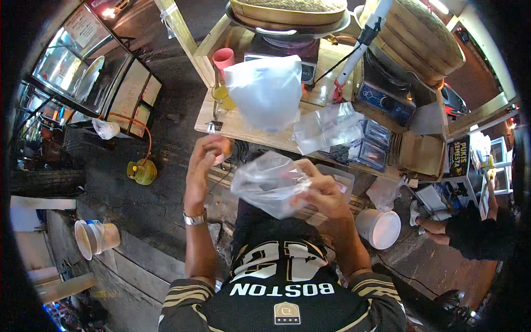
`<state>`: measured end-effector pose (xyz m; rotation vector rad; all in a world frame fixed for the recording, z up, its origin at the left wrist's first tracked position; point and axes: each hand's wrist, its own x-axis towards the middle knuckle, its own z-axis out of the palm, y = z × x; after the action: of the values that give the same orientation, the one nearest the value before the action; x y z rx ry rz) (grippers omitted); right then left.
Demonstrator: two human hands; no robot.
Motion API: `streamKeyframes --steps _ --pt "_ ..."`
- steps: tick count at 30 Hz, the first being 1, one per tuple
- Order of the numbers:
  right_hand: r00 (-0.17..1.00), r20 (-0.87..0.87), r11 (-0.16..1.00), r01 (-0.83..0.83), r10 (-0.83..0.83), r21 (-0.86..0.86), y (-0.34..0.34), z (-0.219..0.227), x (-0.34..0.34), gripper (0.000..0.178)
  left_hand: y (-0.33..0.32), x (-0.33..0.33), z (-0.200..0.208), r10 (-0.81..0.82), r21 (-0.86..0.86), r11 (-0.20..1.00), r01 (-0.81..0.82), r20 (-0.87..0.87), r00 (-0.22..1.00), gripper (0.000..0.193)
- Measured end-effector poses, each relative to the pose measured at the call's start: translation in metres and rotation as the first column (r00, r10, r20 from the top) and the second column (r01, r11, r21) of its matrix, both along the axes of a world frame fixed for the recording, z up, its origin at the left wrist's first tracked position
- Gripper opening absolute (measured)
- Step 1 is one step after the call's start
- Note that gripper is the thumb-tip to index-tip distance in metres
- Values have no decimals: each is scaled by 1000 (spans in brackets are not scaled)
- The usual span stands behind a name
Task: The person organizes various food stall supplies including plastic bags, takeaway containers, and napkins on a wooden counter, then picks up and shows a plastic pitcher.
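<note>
A clear plastic bag (268, 185) hangs in front of my body, puffed out and partly blurred. My right hand (323, 191) pinches its gathered right side between thumb and fingers. To the left of the bag, apart from it, my left hand (206, 157) is raised with its fingers loosely bent and parted. I make out nothing held in it, though its fingertips are blurred. Beyond both hands, a stack of whitish plastic sheets or bags (263, 91) stands at the edge of the wooden counter (251, 128). Flat clear packets (326, 127) lie to its right.
On the counter are a pink cup (223, 57), a yellow cup (223, 98), a blue stove (385, 103) and round steamers (287, 14). A white bucket (381, 228) stands right; a gas cylinder (142, 172) and another bucket (97, 239) stand left. A person (470, 229) is far right.
</note>
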<state>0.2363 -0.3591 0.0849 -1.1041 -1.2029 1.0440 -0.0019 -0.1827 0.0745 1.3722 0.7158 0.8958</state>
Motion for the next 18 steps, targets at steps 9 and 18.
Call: streamKeyframes --steps 9,18 --pt "536 -760 913 52 -367 -405 22 -10 -8 36 0 48 -20 -606 -43 782 622 176 775 60" --pt "432 -776 860 -3 -459 -510 -7 -61 0 47 -22 51 -19 -549 -277 753 597 235 802 57"
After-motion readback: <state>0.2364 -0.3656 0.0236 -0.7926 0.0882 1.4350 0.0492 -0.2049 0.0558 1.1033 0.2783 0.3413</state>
